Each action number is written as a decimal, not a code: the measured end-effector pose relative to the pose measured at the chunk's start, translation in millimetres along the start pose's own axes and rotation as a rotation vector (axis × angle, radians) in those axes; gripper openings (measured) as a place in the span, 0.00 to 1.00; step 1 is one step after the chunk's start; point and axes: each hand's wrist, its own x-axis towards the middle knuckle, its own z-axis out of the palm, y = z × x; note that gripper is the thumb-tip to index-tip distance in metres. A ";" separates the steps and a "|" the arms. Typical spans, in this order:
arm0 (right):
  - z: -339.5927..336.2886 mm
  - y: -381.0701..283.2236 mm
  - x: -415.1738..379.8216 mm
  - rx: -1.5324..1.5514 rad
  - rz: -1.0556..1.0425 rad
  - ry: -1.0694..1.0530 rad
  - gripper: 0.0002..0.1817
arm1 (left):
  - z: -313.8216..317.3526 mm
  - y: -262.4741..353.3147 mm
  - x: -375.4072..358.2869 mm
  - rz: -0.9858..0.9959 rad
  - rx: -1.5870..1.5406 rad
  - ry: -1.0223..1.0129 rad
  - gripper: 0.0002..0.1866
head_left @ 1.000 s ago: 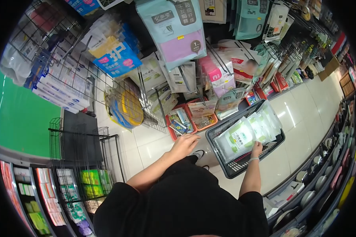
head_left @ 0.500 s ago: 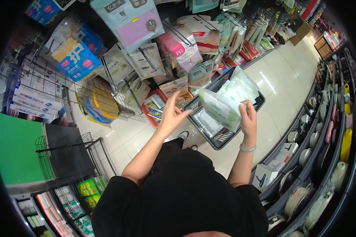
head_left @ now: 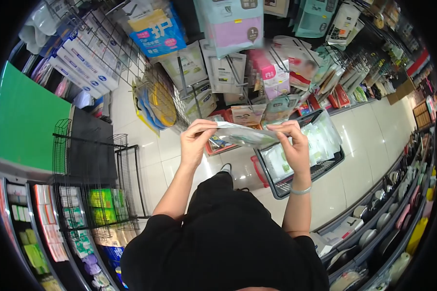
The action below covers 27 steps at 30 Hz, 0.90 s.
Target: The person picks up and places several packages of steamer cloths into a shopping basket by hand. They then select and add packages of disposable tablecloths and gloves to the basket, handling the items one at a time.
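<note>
A flat clear plastic package [head_left: 247, 136] with green print is stretched between my two hands, seen almost edge-on. My left hand [head_left: 198, 142] pinches its left end, and my right hand [head_left: 293, 144] grips its right end. Behind and to the right of my right hand, a dark shopping basket [head_left: 319, 170] stands on the floor. Inside it lie several white and green plastic packages [head_left: 320, 141]. A pale band circles my right wrist.
Packaged goods [head_left: 276, 72] hang from hooks ahead. A black wire rack [head_left: 126, 182] stands to the left, near a green panel [head_left: 29, 116]. Curved shelves with household items [head_left: 364, 237] run along the right. Red bins [head_left: 223, 145] sit below the hooks.
My left hand was open and apart from the package; now it holds the left end. The package has moved left, away from over the basket, and is tipped nearly edge-on. The view has turned left.
</note>
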 end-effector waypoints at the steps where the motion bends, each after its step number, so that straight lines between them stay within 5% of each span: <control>1: 11.7 1.8 3.2 -0.079 0.048 0.025 0.04 | -9.7 -0.7 1.1 0.016 0.023 0.027 0.06; 3: 36.2 16.7 9.9 -0.095 0.063 0.076 0.03 | -28.6 -9.1 2.6 0.040 0.041 0.049 0.06; 8: 98.1 81.6 24.4 0.551 0.331 -0.091 0.05 | -74.5 -55.6 17.3 0.096 -0.025 0.207 0.03; 14: 162.9 145.0 60.9 0.468 0.382 -0.085 0.07 | -117.2 -104.5 52.5 -0.151 -0.109 0.527 0.09; 27: 198.9 180.1 136.6 0.316 0.572 -0.096 0.10 | -132.8 -116.8 106.1 -0.185 -0.084 0.743 0.10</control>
